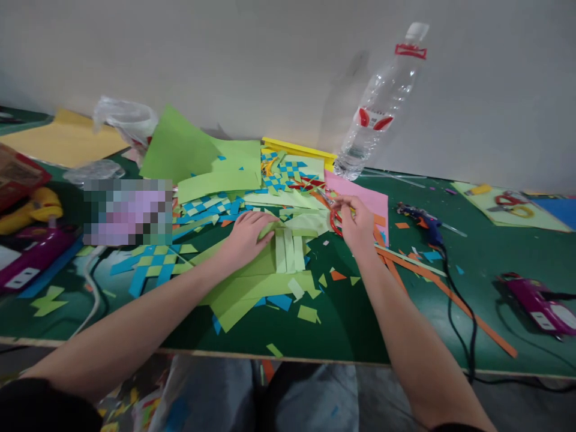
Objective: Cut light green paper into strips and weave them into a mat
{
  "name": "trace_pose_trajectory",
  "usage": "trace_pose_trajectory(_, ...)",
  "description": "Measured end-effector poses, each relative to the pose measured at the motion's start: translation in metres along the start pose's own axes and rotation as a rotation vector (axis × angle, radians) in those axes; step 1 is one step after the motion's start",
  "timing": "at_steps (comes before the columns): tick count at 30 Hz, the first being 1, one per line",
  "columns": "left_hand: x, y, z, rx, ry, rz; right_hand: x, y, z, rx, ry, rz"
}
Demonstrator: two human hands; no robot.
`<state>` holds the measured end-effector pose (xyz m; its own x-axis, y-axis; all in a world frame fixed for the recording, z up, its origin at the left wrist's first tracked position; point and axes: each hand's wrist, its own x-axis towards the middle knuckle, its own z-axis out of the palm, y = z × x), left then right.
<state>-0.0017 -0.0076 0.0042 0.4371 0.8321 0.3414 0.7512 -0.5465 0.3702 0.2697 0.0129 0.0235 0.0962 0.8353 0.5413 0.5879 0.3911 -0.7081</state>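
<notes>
My left hand point(249, 237) is closed on a piece of green paper point(258, 259), with the thumb and index finger at its upper edge and the other fingers over it. Just right of those fingers, several pale green paper strips point(290, 251) lie side by side, crossed at the top by a wider pale strip point(309, 224). In my right hand point(355, 225) is a pair of red-handled scissors point(335, 221), its blades pointing up and left. The hand partly hides the handles. Woven blue-and-green paper point(218, 206) lies behind my left hand.
A tall clear plastic bottle point(378, 102) stands against the wall. A glue gun point(423, 223) with a black cord lies to the right, near a purple device point(537, 305). More scissors point(513, 204), a pink sheet point(382, 201), orange strips point(481, 327) and paper scraps cover the green table point(342, 324).
</notes>
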Motion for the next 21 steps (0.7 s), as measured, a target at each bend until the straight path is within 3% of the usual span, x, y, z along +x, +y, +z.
trace_pose_trajectory(2, 0.000, 0.001, 0.000, 0.005, 0.012, 0.003, 0.001, 0.010, 0.002, -0.075, 0.009, 0.000)
trace_pose_trajectory(5, -0.001, 0.002, 0.000, 0.006, -0.008, 0.018, 0.000, 0.017, 0.006, -0.206, -0.085, -0.083)
trace_pose_trajectory(9, -0.001, 0.005, -0.005, 0.011, -0.010, 0.020, -0.006, 0.010, 0.012, -0.308, -0.251, -0.227)
trace_pose_trajectory(13, 0.001, 0.002, -0.013, 0.060, 0.075, -0.055, -0.013, 0.000, 0.016, -0.402, -0.399, -0.298)
trace_pose_trajectory(21, 0.004, -0.004, -0.010, 0.005, 0.021, -0.105, -0.015, -0.003, 0.019, -0.417, -0.381, -0.315)
